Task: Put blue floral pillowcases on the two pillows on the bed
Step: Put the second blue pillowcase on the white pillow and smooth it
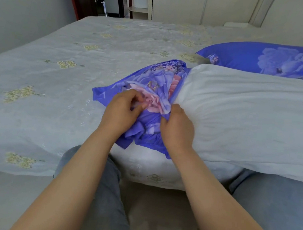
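Nearest the camera, the person's knees in grey jeans point(271, 202) frame the bed point(41, 72) edge, with both forearms reaching forward over it. The left hand point(121, 110) has its fingers curled into the bunched blue floral pillowcase point(149, 89), pinching a fold between thumb and fingertips. The right hand point(178, 128) grips the gathered cloth where the pillowcase mouth meets the end of the bare white pillow point(247, 119); its fingertips are hidden in the fabric. The pillowcase lies crumpled directly under and just beyond both hands, covering only the near end of the white pillow, which extends to the right.

Probable risks: the case is heavily bunched, so a pull on the wrong layer could draw fabric over the outside of the opening rather than round the pillow; the pillow's corners may fold inside the case; and the pillow, overhanging the bed edge toward the right knee, could slide off if tugged without support.

Farther back, a second pillow point(271, 59) already in a blue floral cover lies just beyond the white one.
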Available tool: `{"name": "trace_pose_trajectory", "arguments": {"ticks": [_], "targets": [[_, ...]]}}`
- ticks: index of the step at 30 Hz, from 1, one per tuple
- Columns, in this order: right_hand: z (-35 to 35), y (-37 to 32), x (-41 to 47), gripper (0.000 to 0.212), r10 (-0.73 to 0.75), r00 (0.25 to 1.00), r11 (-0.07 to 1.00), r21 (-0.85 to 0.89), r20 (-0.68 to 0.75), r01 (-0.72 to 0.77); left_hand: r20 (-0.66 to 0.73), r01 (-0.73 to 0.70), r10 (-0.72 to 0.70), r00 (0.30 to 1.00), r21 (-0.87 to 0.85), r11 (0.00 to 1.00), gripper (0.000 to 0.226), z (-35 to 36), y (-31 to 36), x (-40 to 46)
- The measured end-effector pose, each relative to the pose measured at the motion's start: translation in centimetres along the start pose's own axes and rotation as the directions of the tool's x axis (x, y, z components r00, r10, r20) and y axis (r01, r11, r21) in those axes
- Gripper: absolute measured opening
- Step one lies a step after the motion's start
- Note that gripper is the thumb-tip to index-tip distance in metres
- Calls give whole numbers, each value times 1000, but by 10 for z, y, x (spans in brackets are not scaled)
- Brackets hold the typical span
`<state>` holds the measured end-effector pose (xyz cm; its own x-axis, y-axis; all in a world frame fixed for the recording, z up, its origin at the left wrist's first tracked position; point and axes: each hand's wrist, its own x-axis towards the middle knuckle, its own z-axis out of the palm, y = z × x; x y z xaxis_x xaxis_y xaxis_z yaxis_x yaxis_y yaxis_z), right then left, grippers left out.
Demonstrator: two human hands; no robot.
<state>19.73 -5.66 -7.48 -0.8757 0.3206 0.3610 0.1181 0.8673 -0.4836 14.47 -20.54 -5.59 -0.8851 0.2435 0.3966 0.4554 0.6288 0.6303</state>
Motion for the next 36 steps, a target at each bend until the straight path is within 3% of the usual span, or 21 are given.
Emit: {"name": "trace_pose_trajectory", "arguments": {"ticks": [1,3,6,8,10,11,13,14,17,20,23,26,27,29,32,36], "targets": [[-5,4,1,20,27,1000,999,33,-7,-27,-80,22,-14,997,94,995,28,0,-5,-5],[-11,7,0,22,88,996,988,132,-16,-86,-185,199,-164,969,196,960,48,-6,-13,-14],[-7,1,-1,57,110,994,974,203,-29,-102,-117,451,-436,893,247,858,51,-16,-23,-19],[0,-4,-5,70,-61,976,998,13,-210,65,-37,429,-427,903,74,900,48,-18,-27,-21],[6,-11,-3,57,-268,902,962,-150,-339,229,-85,330,-346,934,-164,930,42,-21,-31,-25],[10,-14,1,51,-369,868,929,-161,-331,334,-131,275,-316,940,-260,926,40,-22,-32,-25],[10,-21,7,38,-521,825,853,-121,-219,507,-160,218,-303,939,-404,888,37,-25,-33,-24],[7,-26,9,31,-532,836,847,-110,-137,521,-141,226,-321,937,-457,860,33,-26,-31,-24],[-3,-38,17,50,-360,920,919,-112,151,378,-18,283,-385,923,-646,708,31,-32,-20,-22],[-2,-44,25,39,-345,925,907,-198,160,372,80,320,-406,910,-758,568,41,-33,-22,-21],[1,-50,33,25,-290,953,948,-110,88,299,84,362,-448,890,-727,583,40,-30,-30,-23],[-1,-54,40,22,-175,983,984,-21,63,176,166,460,-489,856,-677,575,17,-26,-37,-23],[-2,-55,42,22,-136,989,991,3,64,136,181,489,-503,845,-644,589,23,-24,-39,-20],[-1,-56,44,23,-110,992,994,28,55,109,153,501,-510,847,-552,667,30,-21,-39,-12],[7,-54,42,23,-181,983,983,-11,16,182,75,445,-449,890,-348,825,12,-18,-37,2],[14,-41,40,31,-262,965,964,-39,19,263,-9,355,-358,934,-101,929,30,-29,-46,35]]}}
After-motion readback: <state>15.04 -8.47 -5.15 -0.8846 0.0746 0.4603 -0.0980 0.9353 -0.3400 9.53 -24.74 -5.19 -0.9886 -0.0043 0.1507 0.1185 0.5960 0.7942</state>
